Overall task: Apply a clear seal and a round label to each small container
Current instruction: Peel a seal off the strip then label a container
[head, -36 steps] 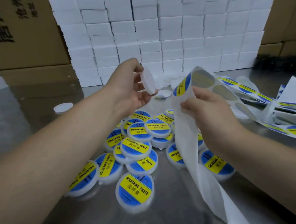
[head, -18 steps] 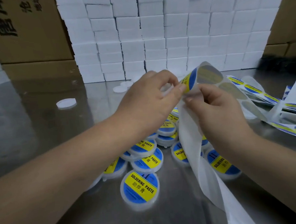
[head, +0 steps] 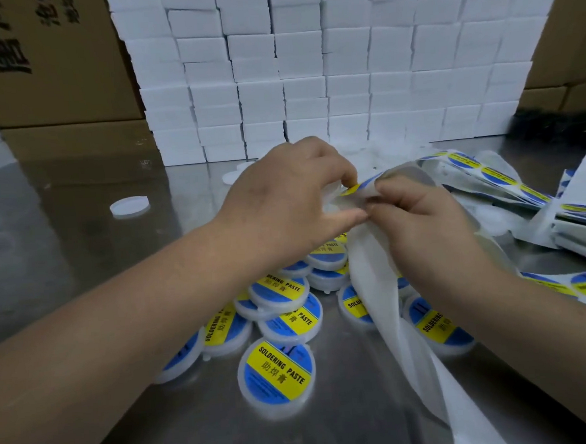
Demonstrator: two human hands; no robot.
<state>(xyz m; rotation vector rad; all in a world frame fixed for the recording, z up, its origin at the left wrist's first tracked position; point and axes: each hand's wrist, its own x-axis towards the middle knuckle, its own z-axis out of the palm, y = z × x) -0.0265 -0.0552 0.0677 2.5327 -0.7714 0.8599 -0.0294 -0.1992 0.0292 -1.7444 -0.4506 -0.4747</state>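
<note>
Your left hand [head: 293, 201] pinches the label [head: 355, 188]; your right hand [head: 422, 220] grips the strip [head: 373, 268] carrying it. Both meet above the containers [head: 277, 373] piled between the worktop's [head: 78, 217] centre and near edge.

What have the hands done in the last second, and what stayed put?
The left hand moved right, to the backing strip, and now pinches the edge of a round label on it. A second ago it held a white container up, apart from the strip. The right hand still grips the strip; the labelled containers lie unchanged.
</note>
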